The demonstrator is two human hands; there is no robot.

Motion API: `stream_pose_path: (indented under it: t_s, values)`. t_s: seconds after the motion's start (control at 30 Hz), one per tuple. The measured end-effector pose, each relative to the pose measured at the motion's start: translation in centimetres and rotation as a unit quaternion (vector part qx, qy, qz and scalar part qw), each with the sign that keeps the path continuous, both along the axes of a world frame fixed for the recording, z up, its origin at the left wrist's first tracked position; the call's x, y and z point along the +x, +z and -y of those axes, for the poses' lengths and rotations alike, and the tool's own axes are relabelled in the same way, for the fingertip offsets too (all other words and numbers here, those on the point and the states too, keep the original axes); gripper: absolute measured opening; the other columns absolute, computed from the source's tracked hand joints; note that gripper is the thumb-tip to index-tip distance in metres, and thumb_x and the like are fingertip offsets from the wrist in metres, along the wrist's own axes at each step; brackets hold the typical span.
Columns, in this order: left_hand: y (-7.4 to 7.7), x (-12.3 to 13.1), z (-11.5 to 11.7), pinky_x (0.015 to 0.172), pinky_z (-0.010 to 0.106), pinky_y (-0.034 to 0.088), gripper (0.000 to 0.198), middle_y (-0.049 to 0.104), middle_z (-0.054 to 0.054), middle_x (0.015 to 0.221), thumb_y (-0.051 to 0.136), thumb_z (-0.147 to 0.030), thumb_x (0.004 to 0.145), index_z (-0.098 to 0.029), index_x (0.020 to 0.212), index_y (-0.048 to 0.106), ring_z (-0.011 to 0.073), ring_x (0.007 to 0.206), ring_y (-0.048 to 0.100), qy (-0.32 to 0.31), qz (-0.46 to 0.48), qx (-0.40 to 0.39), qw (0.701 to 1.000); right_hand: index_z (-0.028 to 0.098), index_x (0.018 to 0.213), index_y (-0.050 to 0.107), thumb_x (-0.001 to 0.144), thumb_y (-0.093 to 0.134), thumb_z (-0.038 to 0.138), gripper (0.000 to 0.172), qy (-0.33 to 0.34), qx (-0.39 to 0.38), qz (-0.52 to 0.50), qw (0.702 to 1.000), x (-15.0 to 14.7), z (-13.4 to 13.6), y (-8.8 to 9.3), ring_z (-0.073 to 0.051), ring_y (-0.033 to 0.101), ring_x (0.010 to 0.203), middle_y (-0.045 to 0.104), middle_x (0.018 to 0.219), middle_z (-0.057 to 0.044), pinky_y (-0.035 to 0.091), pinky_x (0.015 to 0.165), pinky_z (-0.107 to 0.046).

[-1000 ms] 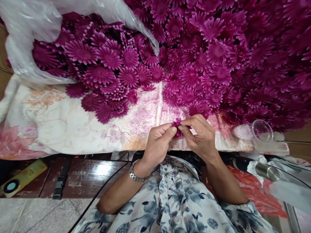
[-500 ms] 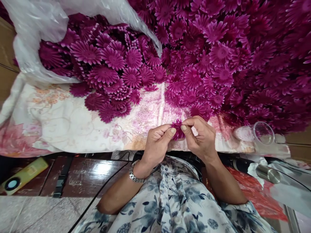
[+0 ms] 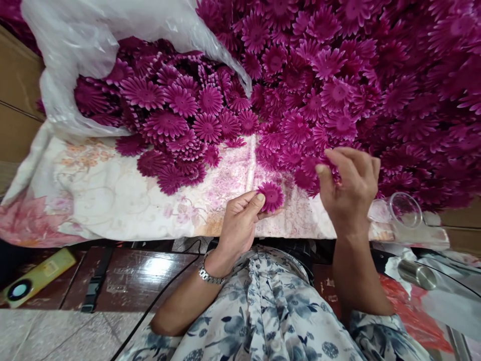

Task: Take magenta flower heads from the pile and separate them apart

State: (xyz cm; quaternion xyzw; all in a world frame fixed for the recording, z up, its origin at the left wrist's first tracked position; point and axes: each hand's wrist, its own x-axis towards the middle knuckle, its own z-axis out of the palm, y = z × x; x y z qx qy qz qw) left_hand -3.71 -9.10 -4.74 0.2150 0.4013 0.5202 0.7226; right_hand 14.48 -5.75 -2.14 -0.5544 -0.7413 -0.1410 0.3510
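Observation:
My left hand (image 3: pixel 239 219) pinches a purple artificial flower head (image 3: pixel 271 196) by its left edge between thumb and fingers. The round flower faces up, just above the front of the cloth-covered table. Off to the right, my right hand (image 3: pixel 349 193) is raised over the near edge of the big flower pile (image 3: pixel 340 95). Its thumb and forefinger are apart, with purple petals showing between and behind them. Slight blur covers those fingers, and I see nothing held in them.
Stacked purple flower heads (image 3: pixel 165 125) spill from a clear plastic bag (image 3: pixel 75 55) at the left. A flowered cloth (image 3: pixel 112 200) covers the table. A clear round container (image 3: pixel 406 210) stands at the right edge. Below lie a yellow-green object (image 3: pixel 39 276) and a metal cylinder (image 3: pixel 417 274).
My right hand has let go of the flower at my left hand and moved right and up to the pile. The flower in my left hand now lies flat and faces up.

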Motion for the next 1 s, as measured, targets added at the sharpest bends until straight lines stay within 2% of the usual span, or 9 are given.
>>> stream_pose_path:
  t_s: [0.1,0.17,0.37,0.63,0.8,0.9,0.93,1.0]
  values:
    - [0.0,0.5,-0.2,0.055,0.021,0.048,0.03,0.053,-0.003,0.055,0.076,-0.036,0.064,-0.013,0.056,0.06,0.0071,0.054,0.048,-0.004,-0.003,0.006,1.0,0.021,0.093,0.062,0.082,0.062,0.028,0.013,0.136,-0.078,-0.035,0.987,-2.2,1.2,-0.7,-0.018,0.055,0.082,0.062,0.086,-0.005,0.044,0.073,-0.033]
    - [-0.1,0.7,-0.1,0.053,0.019,0.045,0.031,0.052,-0.003,0.053,0.076,-0.036,0.064,-0.012,0.055,0.06,0.0065,0.053,0.046,-0.009,-0.021,0.013,1.0,0.02,0.085,0.059,0.083,0.06,0.028,0.008,0.191,-0.14,-0.058,0.97,-3.3,1.8,-1.2,-0.016,0.054,0.075,0.06,0.077,-0.003,0.045,0.069,-0.031]
    - [-0.3,0.7,0.3,0.055,0.024,0.048,0.026,0.053,-0.002,0.056,0.076,-0.035,0.064,-0.013,0.06,0.064,0.0093,0.056,0.049,-0.032,-0.002,0.015,0.999,0.019,0.075,0.057,0.082,0.061,0.023,0.009,0.212,-0.194,-0.189,0.939,-3.3,2.0,-1.8,-0.013,0.054,0.067,0.057,0.067,0.0,0.044,0.063,-0.027]
    - [-1.1,0.3,0.4,0.052,0.02,0.033,0.031,0.041,-0.004,0.052,0.073,-0.033,0.069,-0.013,0.053,0.056,0.0067,0.054,0.035,-0.025,-0.071,0.063,0.995,0.018,0.073,0.059,0.081,0.06,0.02,0.008,0.17,-0.219,-0.227,0.934,-3.4,2.7,-1.4,-0.012,0.057,0.064,0.062,0.066,0.001,0.046,0.06,-0.025]
    - [-0.7,0.2,0.3,0.049,0.02,0.03,0.037,0.035,-0.005,0.05,0.073,-0.034,0.069,-0.014,0.049,0.049,0.0062,0.051,0.03,-0.014,-0.071,0.074,0.995,0.019,0.074,0.061,0.08,0.061,0.02,0.006,0.144,-0.204,-0.263,0.932,-3.2,3.3,-1.4,-0.011,0.059,0.062,0.063,0.067,0.002,0.047,0.059,-0.024]
    - [-0.2,-0.3,0.1,0.05,0.02,0.037,0.034,0.042,-0.004,0.05,0.076,-0.037,0.064,-0.013,0.051,0.055,0.0067,0.05,0.037,0.026,-0.066,0.056,0.996,0.02,0.076,0.061,0.08,0.062,0.022,0.004,0.075,-0.136,-0.335,0.929,-2.0,3.2,-1.2,-0.01,0.057,0.057,0.061,0.065,0.003,0.045,0.055,-0.024]
    - [-0.1,-0.4,0.1,0.05,0.02,0.04,0.032,0.046,-0.003,0.051,0.077,-0.038,0.063,-0.013,0.054,0.059,0.0072,0.051,0.041,0.033,-0.063,0.049,0.996,0.02,0.077,0.061,0.08,0.063,0.023,0.004,0.045,-0.102,-0.334,0.936,-1.5,2.9,-1.0,-0.01,0.056,0.057,0.061,0.066,0.003,0.045,0.055,-0.024]
    - [0.1,-0.7,0.0,0.052,0.022,0.046,0.029,0.051,-0.002,0.054,0.077,-0.038,0.063,-0.013,0.059,0.063,0.0084,0.052,0.047,0.024,-0.054,0.035,0.998,0.021,0.08,0.063,0.081,0.061,0.024,0.004,-0.01,-0.042,-0.265,0.963,-0.2,2.1,-0.4,-0.012,0.058,0.062,0.062,0.069,0.001,0.046,0.061,-0.027]
